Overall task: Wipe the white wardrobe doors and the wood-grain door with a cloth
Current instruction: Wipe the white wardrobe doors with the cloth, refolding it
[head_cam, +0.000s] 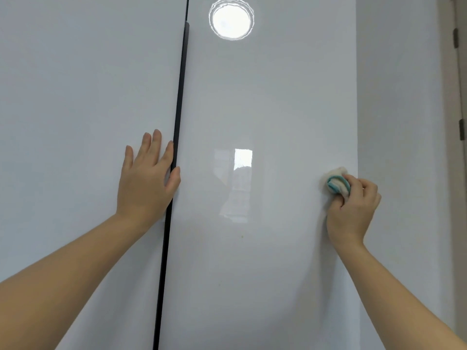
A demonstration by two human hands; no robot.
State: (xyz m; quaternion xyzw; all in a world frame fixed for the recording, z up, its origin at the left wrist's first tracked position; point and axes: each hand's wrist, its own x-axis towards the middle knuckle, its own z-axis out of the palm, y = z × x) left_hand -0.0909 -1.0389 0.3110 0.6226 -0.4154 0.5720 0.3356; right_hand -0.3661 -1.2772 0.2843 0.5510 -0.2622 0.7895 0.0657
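Observation:
Two glossy white wardrobe doors fill the view, the left door and the right door, split by a black vertical strip. My left hand lies flat on the left door with straight fingers, its thumb across the black strip. My right hand grips a bunched white cloth with a teal edge and holds it against the right door near that door's right edge.
A white wall stands right of the wardrobe. At the far right edge is a beige door frame with dark hinges. A round ceiling light and a window reflect in the right door.

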